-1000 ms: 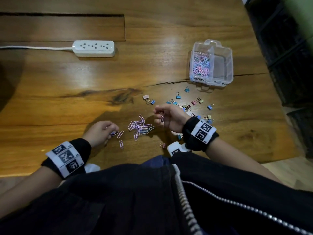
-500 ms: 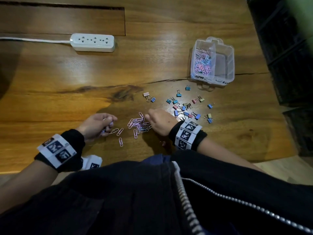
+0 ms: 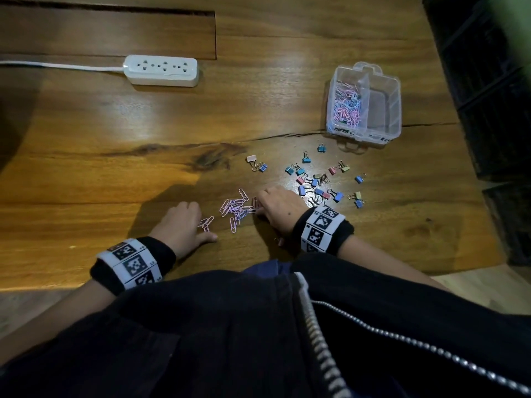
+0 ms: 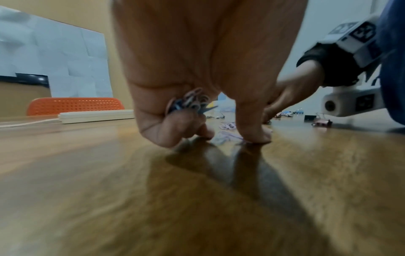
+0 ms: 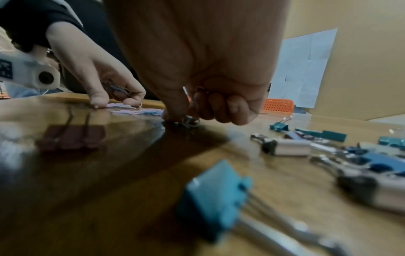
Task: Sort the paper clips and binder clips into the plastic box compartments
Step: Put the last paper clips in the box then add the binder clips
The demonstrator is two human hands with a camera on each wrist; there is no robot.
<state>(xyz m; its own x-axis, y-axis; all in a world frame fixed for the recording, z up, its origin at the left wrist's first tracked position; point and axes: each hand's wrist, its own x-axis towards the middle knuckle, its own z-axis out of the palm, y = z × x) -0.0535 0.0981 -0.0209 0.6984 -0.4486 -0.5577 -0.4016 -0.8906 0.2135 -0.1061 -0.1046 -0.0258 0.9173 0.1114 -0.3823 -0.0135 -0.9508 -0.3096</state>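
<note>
Loose pink and blue paper clips [image 3: 235,209] lie in a small pile near the table's front edge. My left hand [image 3: 198,222] sits at the pile's left end; it grips a bunch of paper clips [image 4: 189,102] in its curled fingers while fingertips [image 4: 252,136] press on clips on the wood. My right hand [image 3: 258,206] is at the pile's right end, fingers curled, pinching paper clips [image 5: 186,119] on the table. Coloured binder clips [image 3: 319,182] are scattered to the right. The clear plastic box [image 3: 395,90] stands behind them; its left compartment holds paper clips [image 3: 346,106].
A white power strip [image 3: 161,70] with its cable lies at the back left. The wooden table [image 3: 86,173] ends close to my body. One pink binder clip [image 4: 321,123] lies near my right wrist. Dark furniture [image 3: 488,81] borders the table on the right.
My right hand has come down from above the table onto the right end of the pile. My left hand has moved right onto the stray clips.
</note>
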